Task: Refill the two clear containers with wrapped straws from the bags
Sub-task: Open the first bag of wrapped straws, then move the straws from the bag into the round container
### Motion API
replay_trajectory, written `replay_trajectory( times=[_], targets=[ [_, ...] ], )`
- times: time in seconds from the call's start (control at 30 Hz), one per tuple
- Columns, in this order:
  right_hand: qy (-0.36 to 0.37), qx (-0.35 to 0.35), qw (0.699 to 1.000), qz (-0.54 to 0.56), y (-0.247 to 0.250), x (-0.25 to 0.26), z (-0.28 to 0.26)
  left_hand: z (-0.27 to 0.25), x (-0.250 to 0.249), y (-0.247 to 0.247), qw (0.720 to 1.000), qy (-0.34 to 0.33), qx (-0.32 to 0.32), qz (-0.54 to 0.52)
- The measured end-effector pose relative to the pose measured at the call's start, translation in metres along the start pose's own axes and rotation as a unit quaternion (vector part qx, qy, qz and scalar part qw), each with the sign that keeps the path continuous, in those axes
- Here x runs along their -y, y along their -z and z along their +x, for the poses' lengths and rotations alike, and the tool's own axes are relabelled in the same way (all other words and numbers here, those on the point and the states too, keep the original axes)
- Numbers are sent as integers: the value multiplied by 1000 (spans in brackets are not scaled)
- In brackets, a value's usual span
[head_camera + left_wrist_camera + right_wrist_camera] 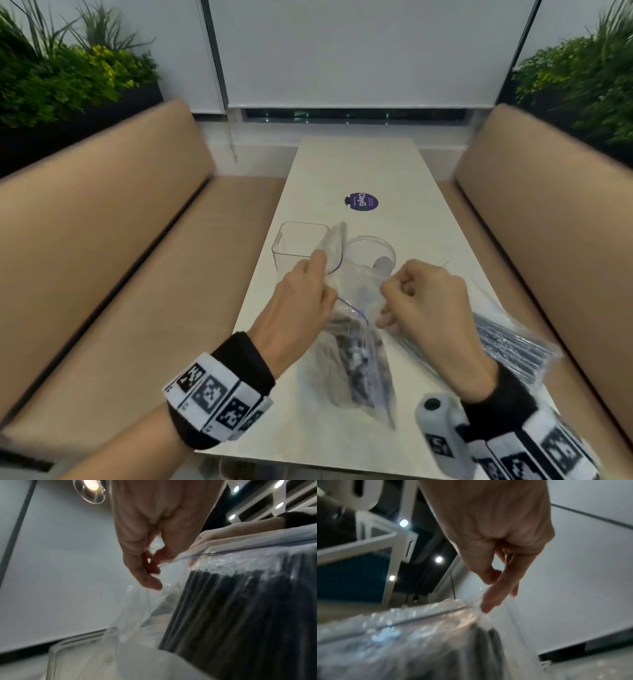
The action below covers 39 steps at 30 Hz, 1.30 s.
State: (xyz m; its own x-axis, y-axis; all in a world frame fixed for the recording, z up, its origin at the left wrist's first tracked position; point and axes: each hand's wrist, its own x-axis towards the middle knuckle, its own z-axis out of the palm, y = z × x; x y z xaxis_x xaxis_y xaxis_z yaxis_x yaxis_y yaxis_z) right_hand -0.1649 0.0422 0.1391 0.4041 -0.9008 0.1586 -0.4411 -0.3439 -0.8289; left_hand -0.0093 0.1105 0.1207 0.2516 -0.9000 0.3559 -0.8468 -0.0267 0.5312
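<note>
Left hand (301, 298) and right hand (424, 301) each pinch the blurred bag (356, 359) mouth over the counter (356, 164); dark straws (240, 615) inside. Square container (294, 246) at 11 o'clock, round container (371, 248) partly hidden at 12.

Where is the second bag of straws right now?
In the head view the second bag lies flat on the table, near its right edge, beside and partly under the right hand.

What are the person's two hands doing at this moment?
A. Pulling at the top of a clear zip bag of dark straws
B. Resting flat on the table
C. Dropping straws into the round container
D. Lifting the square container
A: the left hand and right hand each pinch a side of the zip bag mouth, dark straws still inside.
</note>
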Motion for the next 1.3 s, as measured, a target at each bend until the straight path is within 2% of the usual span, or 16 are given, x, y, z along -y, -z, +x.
replay_trajectory(
  times=[0.1, 0.23, 0.3, 0.4, 0.47, 0.5, 0.57, 0.63, 0.7, 0.8, 0.87, 0.97, 1.07, 1.13, 1.2, 1.3],
  targets=[
    [-5, 55, 998, -1, 7, 0, 2, 1, 8, 8, 993, 35, 17, -110],
    [-30, 132, 990, 33, -3, 8, 16, 2, -13, 13, 976, 13, 35, -213],
    [-24, 134, 987, 80, -7, 11, 23, 5, -15, 8, 965, 56, 22, -257],
    [13, 131, 986, 104, -14, 12, 29, 11, -18, 2, 890, 181, 37, -418],
    [3, 162, 980, 118, -14, 11, 33, 12, -15, 2, 865, 193, 25, -464],
    [-6, 176, 978, 110, -8, 8, 36, 11, -9, 8, 874, 179, 9, -451],
    [-29, 170, 984, 46, 20, -6, 47, 8, 12, 33, 920, 135, -10, -367],
    [-74, 157, 985, -20, 55, -24, 58, 4, 35, 64, 952, 119, 30, -279],
    [-119, 218, 967, -63, 71, -35, 60, 1, 45, 79, 972, 104, 108, -180],
    [-115, 262, 957, -50, 54, -36, 59, 8, 50, 59, 983, 61, 171, 28],
    [-96, 268, 958, -42, 41, -36, 57, 12, 47, 41, 975, 65, 193, 89],
    [-74, 301, 943, -125, 34, -47, 51, 8, 54, 36, 966, 95, 232, 70],
    [-100, 260, 950, -142, 40, -61, 50, 4, 63, 44, 962, 113, 248, 35],
    [-86, 281, 950, -110, 37, -55, 46, 1, 54, 42, 953, 111, 282, -10],
    [-58, 324, 944, -19, 27, -42, 38, -1, 39, 36, 934, 120, 309, -136],
    [-30, 299, 951, 71, 25, -32, 30, -2, 35, 36, 927, 119, 275, -224]
  ],
)
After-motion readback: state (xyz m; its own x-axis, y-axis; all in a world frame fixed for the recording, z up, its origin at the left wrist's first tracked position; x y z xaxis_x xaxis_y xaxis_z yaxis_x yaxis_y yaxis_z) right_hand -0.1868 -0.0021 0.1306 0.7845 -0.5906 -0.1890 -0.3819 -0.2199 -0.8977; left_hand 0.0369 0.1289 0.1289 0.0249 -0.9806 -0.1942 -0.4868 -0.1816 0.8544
